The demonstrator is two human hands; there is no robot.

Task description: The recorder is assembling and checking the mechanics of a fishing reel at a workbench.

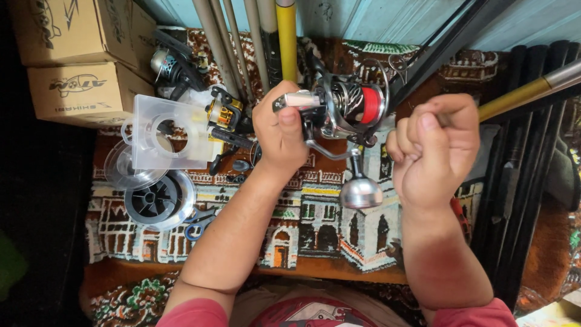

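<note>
red sleeves frame the bottom of the view, where a person sits over a patterned rug [315, 233] woven with little houses. nearest the body, the two forearms rise toward the middle of the scene. the left hand [279, 130] is closed in a fist around the foot and stem of a silver spinning reel [339, 112], thumb pressed on top, holding it up clear of the rug. the reel's spool carries red line, and its polished metal handle knob [361, 192] hangs down between the two wrists, touched by neither. the right hand [437, 145] is curled shut just beside the reel, fingers folded tight on the butt end of a yellow rod [520, 95] that runs off to the upper right; whether it also pinches line cannot be told. judging by the grips, the step in hand looks like fitting or lining up reel and rod, and the next move would call for a steady left hold while the right brings the rod's seat to the reel foot.

left of the arms, on the rug, lie a clear plastic line spool [158, 198] with a dark core and a clear plastic cover [164, 134] above it. further back rests a second reel [225, 114] with gold trim and another dark one behind. farthest off, cardboard boxes [78, 57] are stacked at the upper left, and a bundle of rods [242, 42] leans against a pale blue wall.
</note>
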